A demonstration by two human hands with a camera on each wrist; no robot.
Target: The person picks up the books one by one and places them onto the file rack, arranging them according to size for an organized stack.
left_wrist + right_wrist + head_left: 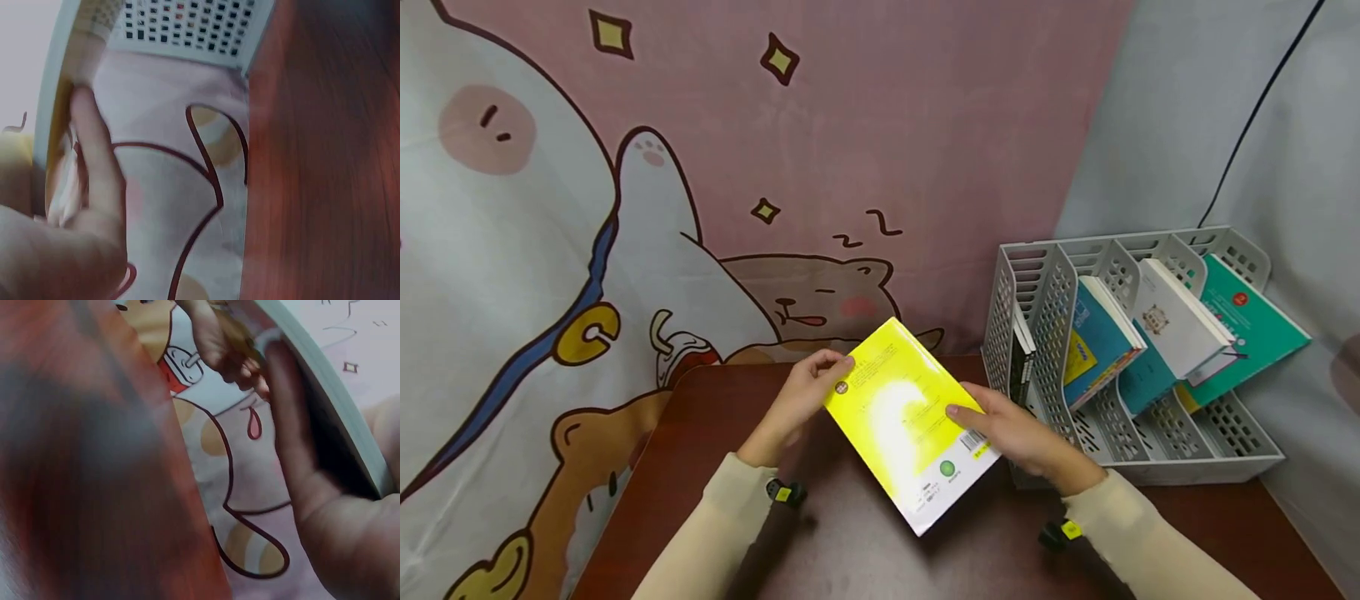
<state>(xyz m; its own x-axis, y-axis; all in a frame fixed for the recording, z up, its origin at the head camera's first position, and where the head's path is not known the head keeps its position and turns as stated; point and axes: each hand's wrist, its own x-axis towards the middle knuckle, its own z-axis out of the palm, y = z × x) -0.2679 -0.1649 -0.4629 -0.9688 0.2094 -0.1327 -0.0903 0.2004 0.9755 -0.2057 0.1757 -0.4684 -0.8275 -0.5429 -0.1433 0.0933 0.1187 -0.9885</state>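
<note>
A yellow book (880, 417) with a white lower band and a barcode is held tilted above the table, its printed cover facing up. My left hand (805, 398) grips its upper left edge, thumb on the cover. On the opposite edge my right hand (1018, 433) holds it near the barcode, thumb on top. In the left wrist view the left hand (94, 206) has its fingers behind the book (53, 112). From the right wrist, the right hand (300, 450) shows fingers under the book, whose page edge (331, 394) is visible.
To the right stands a grey slotted file rack (1157, 473). It holds a blue book (1101, 342), a white-and-teal book (1176, 321), a green book (1255, 325) and thin dark-spined books (1021, 354). The brown table (842, 558) meets a cartoon-printed cloth (925, 167) behind.
</note>
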